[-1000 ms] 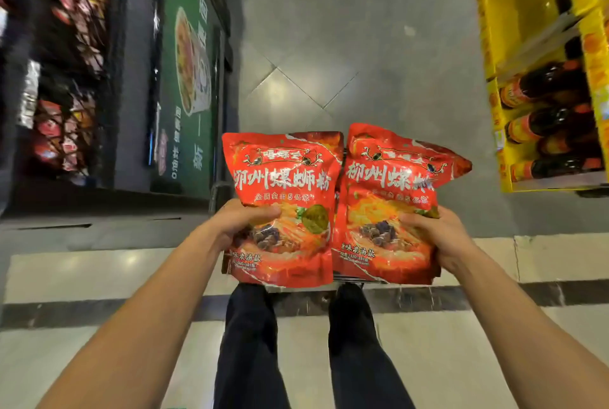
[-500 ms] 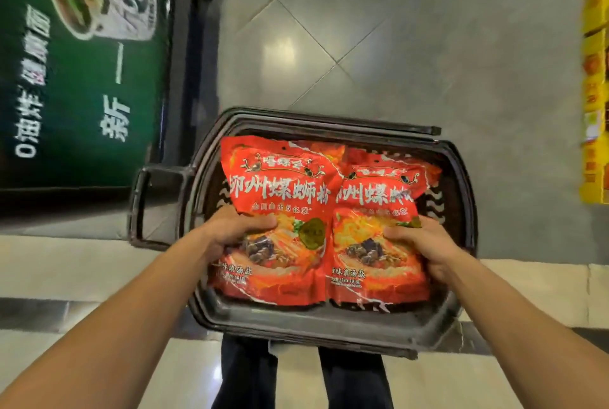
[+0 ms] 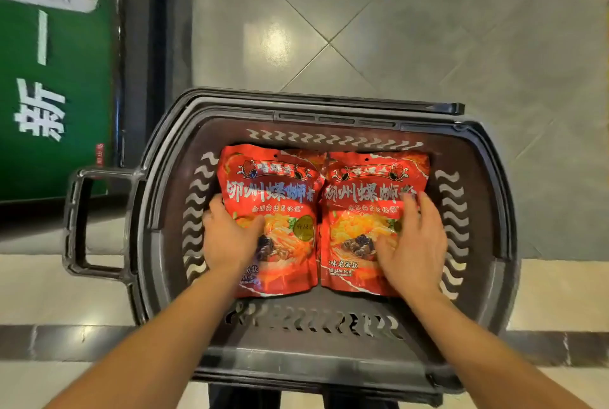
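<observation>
A shop: a dark plastic shopping basket point(image 3: 329, 105) holds packaged red noodle packets point(image 3: 273, 197), beside a green advertising panel point(image 3: 66, 95) on glossy floor tiles point(image 3: 428, 29).

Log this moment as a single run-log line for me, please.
left hand: grips left red plastic noodle pouch | right hand: rests spread on right red plastic noodle pouch | both: side by side inside dark plastic basket

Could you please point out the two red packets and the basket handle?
left packet point(image 3: 270, 191), head view, on its white lettering.
right packet point(image 3: 362, 194), head view, on its white lettering.
basket handle point(image 3: 72, 221), head view, on its outer bar.
</observation>
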`<state>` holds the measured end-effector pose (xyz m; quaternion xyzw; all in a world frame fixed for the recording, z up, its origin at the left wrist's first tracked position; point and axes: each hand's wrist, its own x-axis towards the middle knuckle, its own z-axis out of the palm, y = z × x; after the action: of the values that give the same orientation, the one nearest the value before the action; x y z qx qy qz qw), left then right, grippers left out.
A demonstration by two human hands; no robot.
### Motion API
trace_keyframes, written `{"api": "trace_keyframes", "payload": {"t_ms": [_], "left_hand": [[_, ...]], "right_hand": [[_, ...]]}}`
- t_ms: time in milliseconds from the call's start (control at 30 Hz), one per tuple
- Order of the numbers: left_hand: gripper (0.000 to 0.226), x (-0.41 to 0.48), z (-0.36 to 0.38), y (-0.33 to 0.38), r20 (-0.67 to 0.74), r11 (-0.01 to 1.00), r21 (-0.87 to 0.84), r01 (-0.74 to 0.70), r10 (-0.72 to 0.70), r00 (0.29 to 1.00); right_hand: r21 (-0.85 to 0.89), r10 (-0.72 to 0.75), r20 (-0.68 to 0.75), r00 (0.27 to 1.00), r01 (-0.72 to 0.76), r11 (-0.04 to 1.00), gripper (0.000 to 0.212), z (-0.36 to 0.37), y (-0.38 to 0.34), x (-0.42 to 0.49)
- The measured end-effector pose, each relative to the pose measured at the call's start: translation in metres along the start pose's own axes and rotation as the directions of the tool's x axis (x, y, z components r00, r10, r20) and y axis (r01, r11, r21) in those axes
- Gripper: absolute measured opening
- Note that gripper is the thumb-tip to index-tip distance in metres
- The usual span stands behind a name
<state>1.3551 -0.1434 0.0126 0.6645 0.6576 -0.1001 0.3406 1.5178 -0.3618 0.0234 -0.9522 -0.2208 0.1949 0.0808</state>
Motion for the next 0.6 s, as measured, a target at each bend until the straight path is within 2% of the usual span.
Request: {"api": "trace_keyframes", "payload": {"t_ms": [33,67,133,167,233,333,433,600], "left_hand": [[0.080,-0.012,0.000,0.004,-0.119,0.984,0.110,-0.142,0.155,0.981],[0.079,-0.025,0.000,0.012,-0.178,0.925,0.235,-0.300,0.344,0.922],[0.072,-0.036,0.017,0.010,-0.076,0.711,0.434,-0.553,0.641,0.764],[0.071,-0.035,0.026,0.009,0.026,0.617,0.485,-0.620,0.698,0.716],[0.070,-0.018,0.040,0.002,0.188,0.532,0.562,-0.634,0.664,0.724],[0.070,0.011,0.055,-0.008,0.288,0.531,0.598,-0.600,0.557,0.779],[0.074,0.031,0.072,-0.022,0.292,0.552,0.536,-0.638,0.588,0.754],[0.078,0.043,0.092,-0.041,0.187,0.552,0.464,-0.693,0.703,0.686]], "right_hand": [[-0.077,-0.119,-0.007,0.993,0.118,0.990,0.082,0.003,-0.004,-0.004],[-0.118,-0.211,0.009,0.977,0.211,0.970,0.081,0.006,-0.008,-0.007],[-0.171,-0.295,0.059,0.954,0.300,0.938,0.080,0.017,-0.015,-0.005],[-0.198,-0.288,0.087,0.954,0.300,0.933,0.080,0.026,-0.015,-0.002],[-0.238,-0.230,0.130,0.964,0.256,0.937,0.079,0.043,-0.011,0.007],[-0.282,-0.187,0.155,0.970,0.225,0.933,0.076,0.069,0.005,0.021],[-0.257,-0.203,0.150,0.968,0.236,0.937,0.083,0.093,0.018,0.030],[-0.178,-0.231,0.103,0.967,0.247,0.953,0.091,0.111,0.027,0.034]]}}
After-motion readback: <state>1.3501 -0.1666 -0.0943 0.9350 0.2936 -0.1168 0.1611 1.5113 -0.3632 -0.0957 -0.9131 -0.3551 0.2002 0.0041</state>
